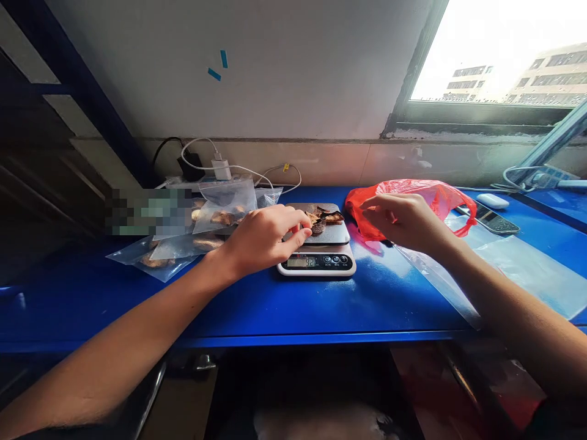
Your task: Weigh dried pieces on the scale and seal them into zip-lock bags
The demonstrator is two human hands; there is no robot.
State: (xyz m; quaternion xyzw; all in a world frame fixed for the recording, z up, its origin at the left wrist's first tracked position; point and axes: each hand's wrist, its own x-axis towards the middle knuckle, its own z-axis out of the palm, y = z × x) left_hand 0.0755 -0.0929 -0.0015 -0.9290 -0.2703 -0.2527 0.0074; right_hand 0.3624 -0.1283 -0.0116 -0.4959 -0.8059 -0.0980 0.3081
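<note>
A white kitchen scale (317, 267) stands on the blue desk, with several dark, dried mushroom-like pieces (328, 220) on its metal plate. The display is lit, though its digits are hard to read fully. My left hand (270, 235) reaches over the plate's left side, thumb and forefinger closed at a pale-edged dried piece (313, 218). To the right of the scale lies a crumpled red plastic bag (360, 205). My right hand (401, 220) hovers at its opening, fingers bent and apart, with nothing visible in them; part of the bag is hidden behind it.
Clear zip bags (224, 211) holding dried brown pieces lie piled on the left. Flat clear bags (527, 263) rest under my right forearm. A phone (490, 217) and a white earbud case (493, 201) are at the right. A charger (221, 169) with cables sits against the wall.
</note>
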